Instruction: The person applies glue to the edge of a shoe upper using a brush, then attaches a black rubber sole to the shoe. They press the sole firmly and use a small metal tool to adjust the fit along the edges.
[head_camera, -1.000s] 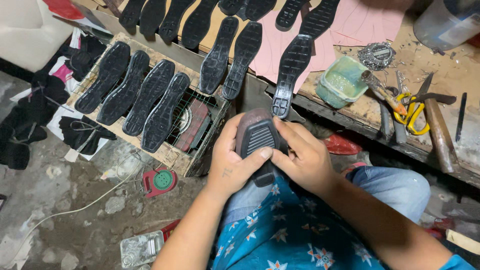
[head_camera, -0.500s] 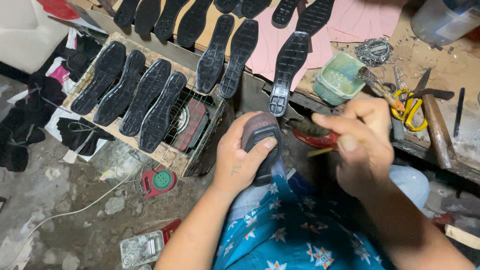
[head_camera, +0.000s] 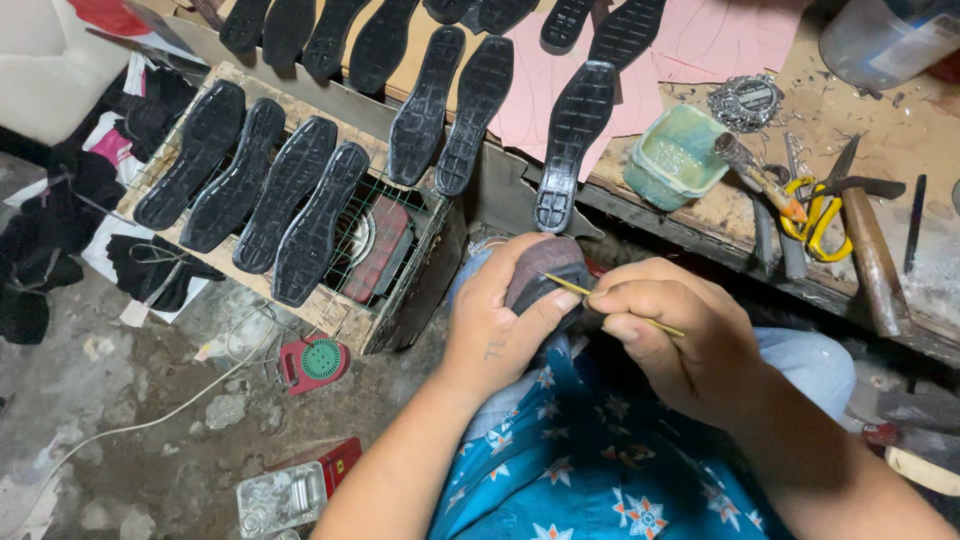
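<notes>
- left hand (head_camera: 495, 335) wrapped around the shoe (head_camera: 545, 275) mid-frame
- right hand (head_camera: 675, 345) pinching a thin stick (head_camera: 610, 303), tip on it
- soles (head_camera: 290, 215) upper left look untouched

My left hand (head_camera: 495, 330) holds the shoe (head_camera: 545, 275) over my lap, and my right hand (head_camera: 670, 335), just right of it, holds a thin stick (head_camera: 610, 303) whose tip touches the shoe. Before me, on the workbench (head_camera: 900, 250), stands a small bowl (head_camera: 675, 155); the scissors (head_camera: 820, 205) and a hammer (head_camera: 872, 262) lie right of it. Left of the bench, four soles (head_camera: 250, 190) lie on a wire crate (head_camera: 385, 250).
</notes>
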